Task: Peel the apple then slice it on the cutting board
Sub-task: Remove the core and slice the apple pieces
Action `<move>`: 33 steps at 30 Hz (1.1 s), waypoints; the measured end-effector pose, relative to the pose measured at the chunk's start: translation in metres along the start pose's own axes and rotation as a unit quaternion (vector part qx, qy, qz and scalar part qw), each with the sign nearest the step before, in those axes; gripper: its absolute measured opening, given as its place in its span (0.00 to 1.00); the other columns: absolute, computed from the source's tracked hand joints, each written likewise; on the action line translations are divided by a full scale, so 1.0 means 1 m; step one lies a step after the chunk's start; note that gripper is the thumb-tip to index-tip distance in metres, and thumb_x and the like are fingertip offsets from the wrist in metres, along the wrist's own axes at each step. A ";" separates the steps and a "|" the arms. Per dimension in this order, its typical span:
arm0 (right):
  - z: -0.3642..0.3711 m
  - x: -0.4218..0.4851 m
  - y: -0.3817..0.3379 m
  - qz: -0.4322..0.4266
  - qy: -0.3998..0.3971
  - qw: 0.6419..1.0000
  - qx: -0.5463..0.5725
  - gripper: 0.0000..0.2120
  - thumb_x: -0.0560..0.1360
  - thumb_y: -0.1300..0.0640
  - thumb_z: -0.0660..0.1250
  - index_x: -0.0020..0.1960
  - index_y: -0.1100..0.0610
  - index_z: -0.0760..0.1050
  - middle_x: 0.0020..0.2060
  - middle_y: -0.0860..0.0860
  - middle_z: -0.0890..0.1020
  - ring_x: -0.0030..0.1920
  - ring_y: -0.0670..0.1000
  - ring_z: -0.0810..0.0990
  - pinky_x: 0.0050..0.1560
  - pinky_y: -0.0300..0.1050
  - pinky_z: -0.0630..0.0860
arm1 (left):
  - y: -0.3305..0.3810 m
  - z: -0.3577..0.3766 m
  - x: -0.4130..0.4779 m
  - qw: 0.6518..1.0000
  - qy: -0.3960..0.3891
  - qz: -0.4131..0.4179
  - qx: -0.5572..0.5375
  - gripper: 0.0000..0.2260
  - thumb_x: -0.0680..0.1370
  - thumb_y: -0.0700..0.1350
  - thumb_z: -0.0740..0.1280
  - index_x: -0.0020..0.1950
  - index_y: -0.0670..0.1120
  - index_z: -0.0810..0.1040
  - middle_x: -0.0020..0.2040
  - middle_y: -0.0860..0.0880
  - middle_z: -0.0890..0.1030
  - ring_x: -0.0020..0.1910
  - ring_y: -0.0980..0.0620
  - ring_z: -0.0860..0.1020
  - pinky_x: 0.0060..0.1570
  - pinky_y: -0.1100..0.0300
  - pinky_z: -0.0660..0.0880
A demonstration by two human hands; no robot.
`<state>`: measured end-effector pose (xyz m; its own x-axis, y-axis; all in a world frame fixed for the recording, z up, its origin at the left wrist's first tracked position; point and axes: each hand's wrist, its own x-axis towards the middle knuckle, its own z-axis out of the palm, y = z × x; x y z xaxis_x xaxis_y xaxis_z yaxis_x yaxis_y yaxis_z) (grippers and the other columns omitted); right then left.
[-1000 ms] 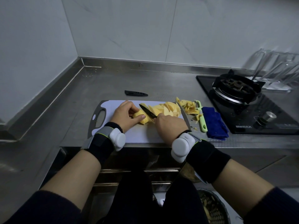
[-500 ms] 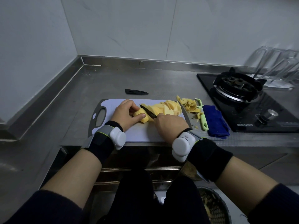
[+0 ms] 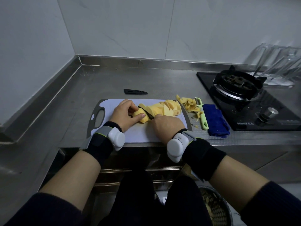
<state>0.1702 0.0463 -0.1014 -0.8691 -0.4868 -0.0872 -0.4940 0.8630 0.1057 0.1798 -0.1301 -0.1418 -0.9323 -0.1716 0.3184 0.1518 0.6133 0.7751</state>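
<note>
Slicing in progress at the steel worktop's (image 3: 146,82) front edge
The left grip (image 3: 125,115) clasps the pale yellow peeled apple piece (image 3: 144,120) at the middle of the white, grey-rimmed plastic cutting board (image 3: 140,135); the right grip (image 3: 167,126) grasps the black-bladed knife (image 3: 147,113), blade on the piece. Cut yellow slices (image 3: 164,108) lie heaped toward the board's right end

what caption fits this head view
Left hand steadies peeled apple as right hand slices it with a knife on cutting board.
</note>
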 end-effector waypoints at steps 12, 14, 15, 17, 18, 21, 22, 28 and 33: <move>0.014 0.008 0.005 -0.008 -0.022 1.000 -0.014 0.11 0.79 0.60 0.56 0.59 0.61 0.71 0.50 0.56 0.80 0.47 0.59 0.81 0.41 0.51 0.73 | 0.002 0.003 -0.001 1.000 0.003 0.003 -0.008 0.13 0.69 0.45 0.78 0.44 0.43 0.76 0.47 0.47 0.77 0.46 0.49 0.78 0.52 0.51 0.78; 0.016 0.005 0.008 -0.014 -0.028 0.999 -0.028 0.11 0.79 0.61 0.57 0.60 0.62 0.70 0.50 0.56 0.80 0.47 0.59 0.81 0.40 0.50 0.73 | 0.002 0.002 -0.001 1.000 0.002 0.004 -0.007 0.13 0.69 0.45 0.78 0.44 0.43 0.76 0.47 0.47 0.76 0.46 0.48 0.78 0.52 0.51 0.78; 0.016 0.004 0.008 -0.015 -0.026 0.999 -0.032 0.11 0.79 0.61 0.57 0.60 0.62 0.70 0.50 0.56 0.80 0.47 0.59 0.81 0.40 0.50 0.72 | 0.002 0.002 -0.001 1.000 0.003 0.005 -0.007 0.13 0.69 0.45 0.78 0.44 0.43 0.76 0.47 0.47 0.76 0.46 0.48 0.78 0.52 0.51 0.78; 0.013 0.005 0.006 -0.013 -0.029 0.999 -0.034 0.11 0.79 0.61 0.58 0.59 0.62 0.71 0.49 0.56 0.80 0.46 0.57 0.81 0.39 0.49 0.72 | 0.001 0.002 0.000 1.000 0.002 0.005 -0.006 0.13 0.69 0.45 0.78 0.44 0.43 0.76 0.47 0.47 0.76 0.46 0.49 0.78 0.52 0.52 0.78; 0.012 0.007 0.005 -0.009 -0.037 0.999 -0.032 0.10 0.78 0.61 0.59 0.59 0.62 0.71 0.49 0.55 0.80 0.45 0.56 0.80 0.39 0.49 0.72 | 0.002 0.003 0.000 1.000 0.000 0.005 -0.006 0.13 0.70 0.45 0.78 0.44 0.43 0.76 0.47 0.47 0.76 0.46 0.49 0.78 0.52 0.53 0.78; 0.008 0.018 0.002 -0.012 -0.060 0.998 -0.030 0.10 0.78 0.61 0.61 0.58 0.62 0.73 0.50 0.55 0.81 0.46 0.56 0.81 0.42 0.49 0.76 | 0.003 0.002 -0.001 1.000 0.000 0.006 -0.002 0.13 0.70 0.45 0.78 0.45 0.43 0.76 0.47 0.47 0.76 0.46 0.49 0.78 0.51 0.54 0.78; 0.008 0.018 0.004 -0.015 -0.063 0.997 -0.032 0.11 0.78 0.61 0.60 0.59 0.62 0.73 0.50 0.56 0.80 0.48 0.57 0.81 0.44 0.49 0.77 | 0.003 0.003 -0.001 1.000 0.001 0.007 -0.001 0.13 0.70 0.45 0.78 0.44 0.43 0.76 0.47 0.47 0.76 0.45 0.49 0.77 0.51 0.53 0.78; 0.009 0.015 0.019 -0.010 -0.027 0.999 -0.017 0.17 0.83 0.53 0.49 0.59 0.59 0.73 0.52 0.55 0.80 0.49 0.57 0.80 0.42 0.50 0.72 | 0.000 0.002 0.000 1.000 -0.002 0.002 -0.006 0.13 0.70 0.46 0.78 0.45 0.43 0.76 0.47 0.48 0.76 0.45 0.50 0.77 0.51 0.52 0.78; 0.004 0.006 0.016 0.006 0.014 1.000 0.025 0.16 0.83 0.52 0.50 0.57 0.61 0.71 0.49 0.57 0.80 0.49 0.60 0.80 0.46 0.52 0.74 | -0.001 0.003 0.000 1.000 0.006 -0.003 -0.007 0.14 0.69 0.47 0.78 0.44 0.44 0.75 0.46 0.48 0.76 0.45 0.50 0.77 0.50 0.52 0.78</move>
<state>0.1570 0.0575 -0.1047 -0.8753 -0.4800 -0.0588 -0.4829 0.8738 0.0563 0.1787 -0.1287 -0.1438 -0.9295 -0.1838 0.3199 0.1510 0.6018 0.7842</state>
